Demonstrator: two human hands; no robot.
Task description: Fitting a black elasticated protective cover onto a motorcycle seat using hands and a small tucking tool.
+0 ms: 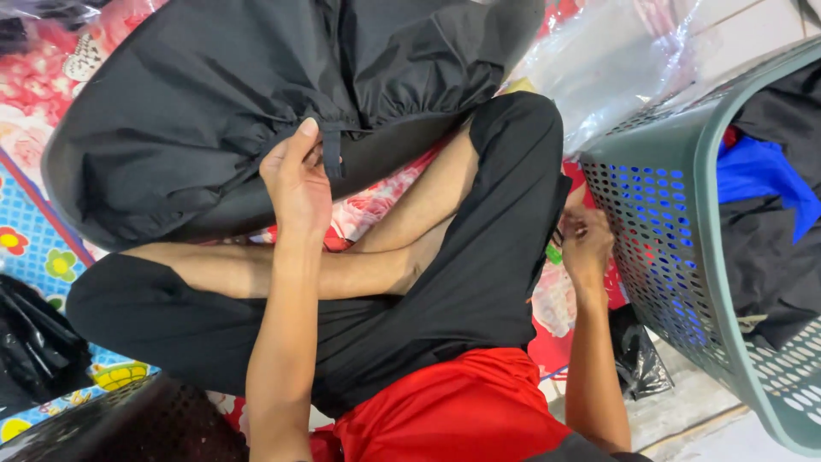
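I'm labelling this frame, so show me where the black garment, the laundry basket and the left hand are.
black garment (197,111), head view, on its broad smooth panel.
laundry basket (663,227), head view, on its perforated side wall.
left hand (297,184), head view, on the back of the hand.

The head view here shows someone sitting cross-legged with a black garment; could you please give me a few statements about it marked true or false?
1. The left hand rests on the black garment at its gathered edge. True.
2. The laundry basket is bright red. False: it is grey-green with perforated walls.
3. Blue cloth lies inside the basket. True.
4. The right hand is gripping the black garment. False: it is down beside the basket, away from the garment, with something small at its fingers that cannot be made out.
5. The person wears a red top and black trousers. True.
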